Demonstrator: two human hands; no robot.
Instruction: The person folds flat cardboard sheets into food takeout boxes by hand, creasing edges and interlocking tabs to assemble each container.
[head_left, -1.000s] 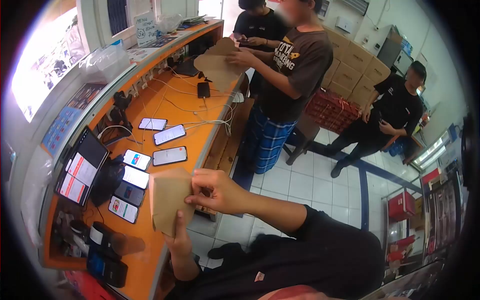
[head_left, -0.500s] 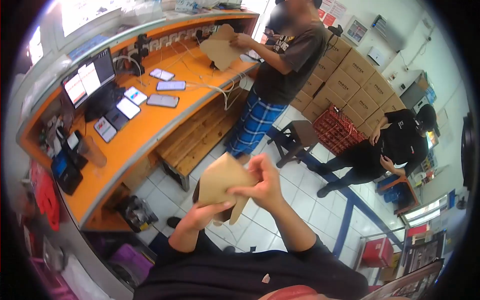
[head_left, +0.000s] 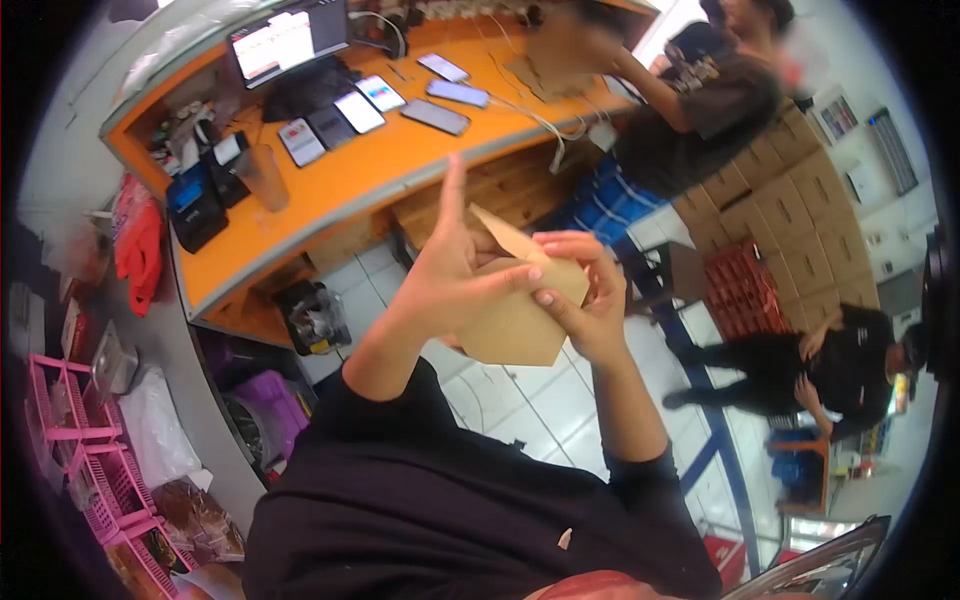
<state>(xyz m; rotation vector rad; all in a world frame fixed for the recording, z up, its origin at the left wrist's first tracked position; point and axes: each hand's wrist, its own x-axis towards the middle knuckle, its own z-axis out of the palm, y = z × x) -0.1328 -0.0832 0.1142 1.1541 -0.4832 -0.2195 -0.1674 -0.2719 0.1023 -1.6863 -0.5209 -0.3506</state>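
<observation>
Tan card [head_left: 515,328], folded, held mid-air.
My right hand [head_left: 598,298] pinches it; my left hand [head_left: 447,276] rests a thumb there, grip unclear. I'd press gently, evenly.

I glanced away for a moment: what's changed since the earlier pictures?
In view, the paper box has shifted right, from the desk's edge to over the floor, as the camera turned. The left hand now points its index finger up; the right hand went from pinching the box's edge to wrapping its side. Both hands hold it, as before; the phones stayed put.
</observation>
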